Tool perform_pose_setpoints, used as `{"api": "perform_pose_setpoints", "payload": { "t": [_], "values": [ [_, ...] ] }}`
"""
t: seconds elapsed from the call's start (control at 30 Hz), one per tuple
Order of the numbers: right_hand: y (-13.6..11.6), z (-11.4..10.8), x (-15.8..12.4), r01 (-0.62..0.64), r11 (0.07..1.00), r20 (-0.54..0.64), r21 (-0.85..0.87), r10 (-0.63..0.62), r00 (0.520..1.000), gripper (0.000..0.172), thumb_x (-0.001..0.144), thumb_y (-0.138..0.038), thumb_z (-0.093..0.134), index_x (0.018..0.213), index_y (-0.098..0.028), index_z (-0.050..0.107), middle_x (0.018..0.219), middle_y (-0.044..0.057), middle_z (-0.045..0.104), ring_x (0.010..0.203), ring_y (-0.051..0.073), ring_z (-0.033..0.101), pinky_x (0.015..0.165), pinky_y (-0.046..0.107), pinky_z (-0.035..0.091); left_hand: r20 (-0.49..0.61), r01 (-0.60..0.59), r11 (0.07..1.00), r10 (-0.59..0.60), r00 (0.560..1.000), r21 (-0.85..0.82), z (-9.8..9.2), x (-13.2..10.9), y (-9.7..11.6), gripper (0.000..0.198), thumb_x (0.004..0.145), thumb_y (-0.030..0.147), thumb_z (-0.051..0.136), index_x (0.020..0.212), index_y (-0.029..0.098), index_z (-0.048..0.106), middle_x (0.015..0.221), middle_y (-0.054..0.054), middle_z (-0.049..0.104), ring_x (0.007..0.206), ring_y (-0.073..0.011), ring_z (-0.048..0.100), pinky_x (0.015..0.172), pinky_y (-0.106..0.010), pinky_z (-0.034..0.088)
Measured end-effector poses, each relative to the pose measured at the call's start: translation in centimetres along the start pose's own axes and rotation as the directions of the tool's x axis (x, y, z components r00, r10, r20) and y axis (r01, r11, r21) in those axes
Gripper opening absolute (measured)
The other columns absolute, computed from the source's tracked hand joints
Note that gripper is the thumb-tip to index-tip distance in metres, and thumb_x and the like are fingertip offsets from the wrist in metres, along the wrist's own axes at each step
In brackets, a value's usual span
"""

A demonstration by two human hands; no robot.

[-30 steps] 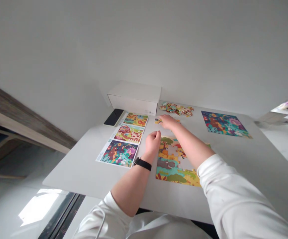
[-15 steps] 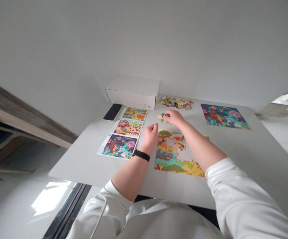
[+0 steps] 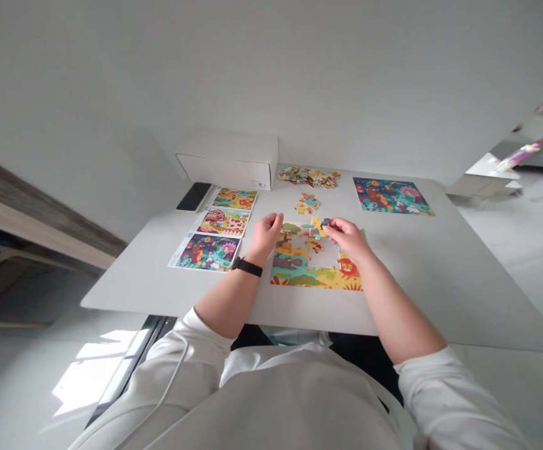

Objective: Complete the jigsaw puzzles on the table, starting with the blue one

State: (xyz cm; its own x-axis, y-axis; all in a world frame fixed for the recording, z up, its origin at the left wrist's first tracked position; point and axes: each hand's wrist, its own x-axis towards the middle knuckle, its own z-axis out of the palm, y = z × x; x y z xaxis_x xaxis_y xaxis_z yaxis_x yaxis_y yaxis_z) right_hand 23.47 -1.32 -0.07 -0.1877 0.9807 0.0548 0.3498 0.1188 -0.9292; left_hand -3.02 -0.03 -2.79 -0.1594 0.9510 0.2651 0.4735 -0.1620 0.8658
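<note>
Head view: jigsaw piece (image 3: pixel 322 223) pinched in right hand (image 3: pixel 347 239), over gap in partly built animal puzzle (image 3: pixel 294 275), flat on white table (image 3: pixel 440 294). Left hand (image 3: pixel 265 236) curled, apart, at puzzle's left edge. Loose pieces (image 3: pixel 307 203) just beyond; picture cards (image 3: pixel 210 251) left.

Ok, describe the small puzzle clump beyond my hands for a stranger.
On the white table, find the half-built jigsaw puzzle. Just beyond it sits a small clump of pieces, set apart from the bigger loose pile behind it.
</note>
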Motion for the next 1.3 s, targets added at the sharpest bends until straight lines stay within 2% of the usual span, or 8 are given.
{"api": "perform_pose_setpoints", "payload": {
  "t": [0.2,0.37,0.6,0.73,0.97,1.07,1.2,1.3],
  "values": [
    [2.2,-0.1,-0.7,-0.020,1.000,-0.004,0.023,0.020,1.000,0.043,0.084,-0.065,0.070,0.081,-0.025,0.054,0.070,-0.004,0.053,0.065,0.016,0.047,0.062,0.027,0.036,0.094,-0.036,0.999,0.038,0.995,-0.027,-0.6,-1.3,0.6,0.038,0.102,0.051,0.047,0.088,0.020,0.064,0.072,0.000,0.062,0.071,-0.0156,0.057,0.066,-0.025,0.042],
    [2.3,-0.1,-0.8,-0.019,1.000,0.032,0.003,0.019,0.999,0.037,0.088,-0.060,0.068,0.083,-0.025,0.056,0.071,-0.004,0.054,0.065,0.016,0.048,0.063,0.027,0.036,0.180,-0.062,0.998,0.067,0.981,-0.030,-0.5,-1.5,0.6,0.030,0.096,0.047,0.062,0.102,0.019,0.071,0.077,-0.001,0.070,0.069,-0.0144,0.060,0.066,-0.025,0.045],
    [1.3,0.6,-1.4,-0.001,0.999,0.105,-0.044,0.005,0.994,0.034,0.090,-0.057,0.066,0.086,-0.024,0.062,0.076,-0.003,0.059,0.067,0.016,0.050,0.066,0.029,0.038,0.362,-0.111,0.972,0.181,0.914,-0.206,0.8,-2.4,1.4,0.041,0.096,0.053,0.068,0.116,0.017,0.071,0.093,-0.006,0.077,0.072,-0.0130,0.063,0.067,-0.024,0.047],
    [1.4,0.8,-1.5,0.021,0.998,0.168,-0.065,-0.010,0.986,0.036,0.092,-0.058,0.064,0.085,-0.023,0.062,0.074,-0.003,0.057,0.067,0.016,0.049,0.066,0.029,0.036,0.377,-0.108,0.969,0.188,0.907,-0.223,1.3,-2.7,1.7,0.034,0.096,0.049,0.069,0.108,0.017,0.071,0.086,-0.005,0.076,0.071,-0.0131,0.064,0.066,-0.024,0.047],
    [1.5,0.7,-1.5,0.088,0.995,0.140,-0.048,-0.081,0.987,0.029,0.089,-0.049,0.070,0.102,-0.023,0.069,0.090,0.002,0.069,0.083,0.019,0.063,0.078,0.032,0.048,0.460,-0.008,0.959,0.143,0.876,-0.282,1.6,-3.1,2.1,0.031,0.092,0.047,0.072,0.095,0.017,0.065,0.081,-0.004,0.073,0.069,-0.0134,0.066,0.063,-0.024,0.047],
    [1.6,0.4,-1.5,0.099,0.993,0.163,-0.067,-0.087,0.983,0.028,0.089,-0.044,0.071,0.107,-0.023,0.070,0.083,0.000,0.066,0.077,0.018,0.062,0.073,0.031,0.048,0.521,-0.002,0.975,0.120,0.845,-0.222,1.4,-3.0,2.2,0.029,0.093,0.046,0.069,0.098,0.017,0.066,0.082,-0.004,0.075,0.068,-0.0146,0.066,0.062,-0.025,0.047],
    [2.1,0.0,-1.5,0.052,0.987,0.239,-0.150,-0.015,0.971,0.025,0.089,-0.037,0.071,0.109,-0.022,0.069,0.079,-0.002,0.067,0.071,0.016,0.062,0.068,0.029,0.046,0.535,-0.191,0.982,0.166,0.828,-0.008,0.9,-2.8,2.2,0.023,0.093,0.040,0.067,0.098,0.018,0.073,0.084,-0.003,0.076,0.066,-0.0134,0.061,0.063,-0.026,0.046],
    [2.5,0.0,-1.6,0.009,0.964,0.267,-0.265,0.064,0.962,0.021,0.089,-0.033,0.073,0.106,-0.023,0.068,0.078,-0.003,0.070,0.068,0.016,0.063,0.064,0.027,0.045,0.539,-0.269,0.960,0.186,0.821,0.079,0.6,-2.6,2.2,0.022,0.093,0.037,0.066,0.102,0.019,0.076,0.084,-0.002,0.076,0.067,-0.0132,0.061,0.066,-0.026,0.046]
  ]
}}
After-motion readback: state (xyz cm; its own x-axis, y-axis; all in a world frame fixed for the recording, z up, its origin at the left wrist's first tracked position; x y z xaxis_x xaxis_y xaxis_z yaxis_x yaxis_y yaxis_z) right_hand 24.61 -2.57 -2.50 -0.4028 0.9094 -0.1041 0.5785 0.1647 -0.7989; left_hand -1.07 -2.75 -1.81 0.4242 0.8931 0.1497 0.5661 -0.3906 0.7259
